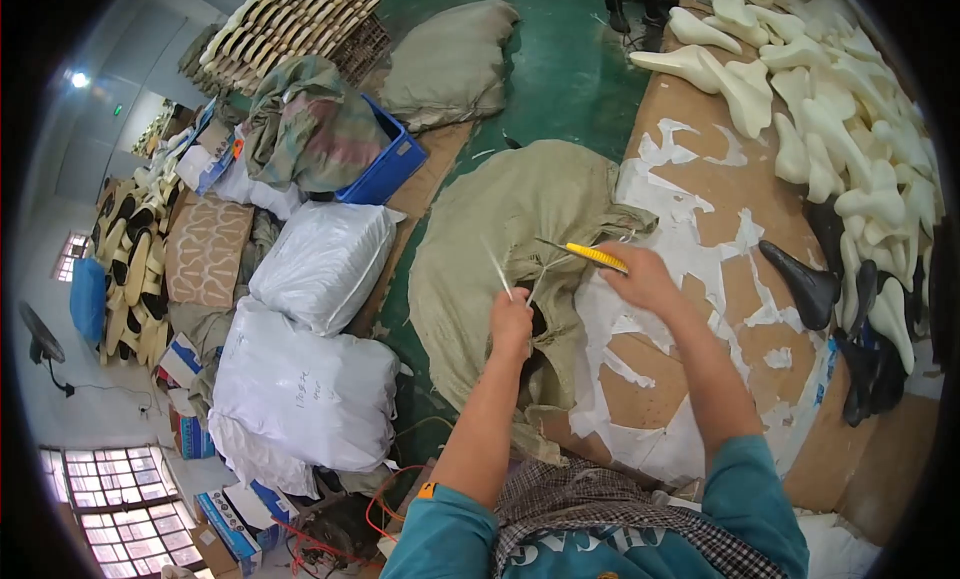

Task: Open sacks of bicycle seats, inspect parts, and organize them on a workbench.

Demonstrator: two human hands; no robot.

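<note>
My left hand (512, 324) is closed around a white cord (502, 273), whose loose end sticks up above the fingers. Another stretch of the cord runs toward the gathered cloth of a large olive woven sack (480, 219) in front of me. My right hand (640, 277) grips a yellow-handled utility knife (597, 257), its dark tip pointing left, close to the cord. A dark opening shows in the sack just beside my left hand. Whether the blade touches the cord I cannot tell.
At right, a table (640, 399) covered with cardboard and torn white paper carries cream foam saddle shapes (745, 94) and black saddles (805, 284). White stuffed bags (310, 389) and a blue crate (385, 164) line the left. Another sack (450, 59) lies beyond; a person's legs (632, 1) stand at the far end.
</note>
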